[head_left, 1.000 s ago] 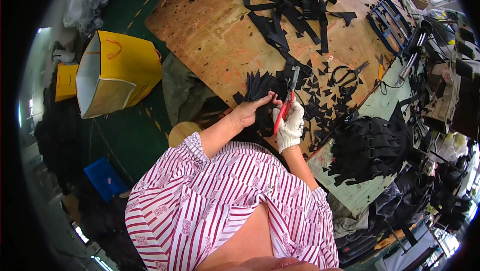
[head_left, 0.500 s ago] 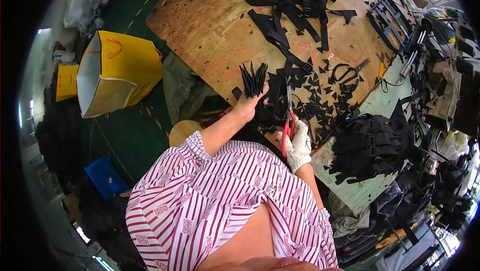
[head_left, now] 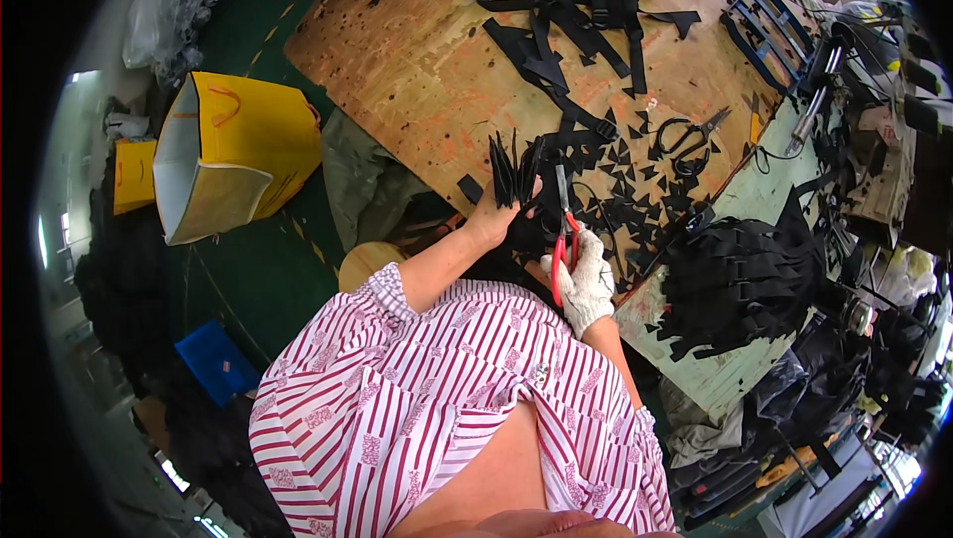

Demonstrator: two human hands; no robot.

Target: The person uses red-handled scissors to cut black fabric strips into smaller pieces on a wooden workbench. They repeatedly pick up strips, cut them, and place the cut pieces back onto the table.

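Note:
My bare left hand (head_left: 493, 218) is closed round a fanned bundle of black webbing strips (head_left: 513, 173), their ends pointing away from me. In a white knitted glove, my right hand (head_left: 584, 283) grips the red handles of a pair of scissors (head_left: 562, 230). The scissor blades stand upright just right of the bundle, apart from it as far as I can see. Beneath both hands, small black triangular offcuts (head_left: 620, 210) lie scattered over the wooden table (head_left: 397, 71). My left fingertips are partly hidden behind the strips.
Long black straps with buckles (head_left: 596, 22) lie across the table's far part. Black-handled scissors (head_left: 692, 136) and a yellow cutter (head_left: 754, 126) rest at the right. Beside them is a heap of black webbing pieces (head_left: 740, 285). A yellow bag (head_left: 258, 151) stands left of the table.
The left hand with the strips has shifted slightly right and nearer. The scissors have moved slightly left, closer to the strips. The whole view has shifted a little.

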